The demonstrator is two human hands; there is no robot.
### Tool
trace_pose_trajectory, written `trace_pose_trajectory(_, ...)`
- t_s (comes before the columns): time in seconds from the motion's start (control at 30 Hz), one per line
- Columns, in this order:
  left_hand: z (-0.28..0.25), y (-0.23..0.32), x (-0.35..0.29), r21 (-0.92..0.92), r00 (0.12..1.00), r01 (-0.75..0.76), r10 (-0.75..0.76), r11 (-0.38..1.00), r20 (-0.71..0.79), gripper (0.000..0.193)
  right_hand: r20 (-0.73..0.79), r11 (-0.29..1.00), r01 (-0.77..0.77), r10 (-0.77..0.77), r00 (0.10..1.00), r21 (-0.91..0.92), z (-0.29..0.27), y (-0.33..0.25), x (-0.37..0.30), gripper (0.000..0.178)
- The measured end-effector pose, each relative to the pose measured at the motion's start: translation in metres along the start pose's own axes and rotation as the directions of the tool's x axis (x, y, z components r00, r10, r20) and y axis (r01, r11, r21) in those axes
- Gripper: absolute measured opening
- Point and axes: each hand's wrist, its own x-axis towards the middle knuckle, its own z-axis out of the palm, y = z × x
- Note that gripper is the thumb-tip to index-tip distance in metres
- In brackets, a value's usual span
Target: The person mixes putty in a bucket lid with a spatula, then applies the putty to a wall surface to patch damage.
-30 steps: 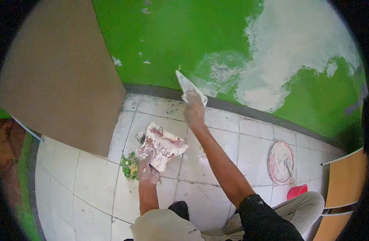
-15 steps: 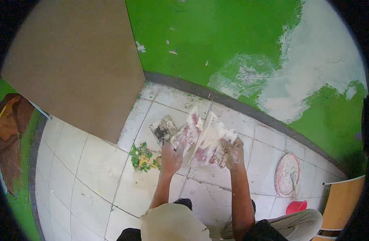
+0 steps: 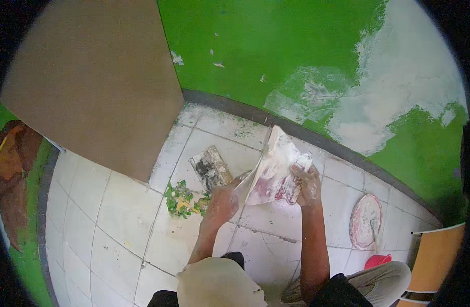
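My right hand (image 3: 308, 185) is closed on the right edge of a flat putty board (image 3: 278, 179), smeared white with reddish patches. My left hand (image 3: 223, 203) grips a thin putty scraper (image 3: 255, 169), turned nearly edge-on against the board's left side. White paste coats the fingers of both hands. Just beyond my left hand, a worn grey-and-black rectangular slab (image 3: 210, 166) lies on the tiles. Beside it is a small heap of green and yellowish scraps (image 3: 181, 200). The scraper's handle is hidden by my left hand.
White floor tiles (image 3: 120, 215) run up to a green wall (image 3: 235, 46) with a broad white putty patch (image 3: 399, 77). A brown panel (image 3: 97, 77) stands at the left. On the right are a round putty-smeared tray (image 3: 359, 230), a red container (image 3: 377, 262) and wooden furniture (image 3: 440, 256).
The scraper in my left hand has turned from showing its smeared face to nearly edge-on, moving right against the board. My right hand has shifted slightly right and up with the board.
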Motion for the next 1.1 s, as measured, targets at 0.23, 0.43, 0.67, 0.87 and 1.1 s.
trace_pose_trajectory(0.23,0.022,-0.033,-0.014,-0.088,0.987,0.131,-0.139,0.987,-0.086,0.039,-0.026,0.924,0.304,-0.306,0.952,0.232,-0.039,-0.066,0.036,0.019)
trace_pose_trajectory(0.43,0.010,-0.047,-0.022,-0.276,0.888,0.255,-0.337,0.927,-0.314,0.028,-0.426,0.821,0.559,-0.549,0.719,-0.113,-0.026,-0.082,0.077,0.013)
trace_pose_trajectory(0.67,0.019,-0.037,-0.002,-0.652,0.872,0.192,-0.432,0.734,-0.229,0.024,-0.229,0.245,0.376,-0.970,0.088,-0.894,0.069,-0.028,0.218,0.049)
trace_pose_trajectory(0.87,0.034,-0.063,0.005,-0.613,0.869,0.237,-0.447,0.754,-0.213,0.025,-0.196,0.292,0.281,-0.925,0.324,-0.914,0.118,0.037,0.261,0.072)
trace_pose_trajectory(1.1,0.045,-0.050,0.020,-0.595,0.875,0.319,-0.471,0.737,-0.114,0.030,-0.049,0.334,0.582,-0.892,0.449,-0.742,0.078,0.028,0.178,0.042)
